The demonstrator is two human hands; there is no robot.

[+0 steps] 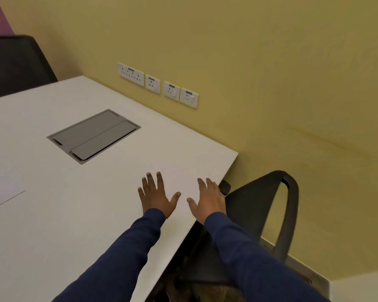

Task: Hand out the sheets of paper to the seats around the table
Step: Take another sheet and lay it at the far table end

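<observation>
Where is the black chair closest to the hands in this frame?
Head view, right side: the black chair sits pushed against the table's right edge near its far corner, right beside the right hand, with the yellow wall behind it.

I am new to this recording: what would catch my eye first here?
The left hand and right hand spread open over a corner of the table, beside a black chair. A grey hatch sits in the tabletop beyond them, and white sockets line the yellow wall.

The white table has a grey hatch set flush in its top. A sheet seems to lie at its right corner; a second sheet lies at the left edge.
</observation>
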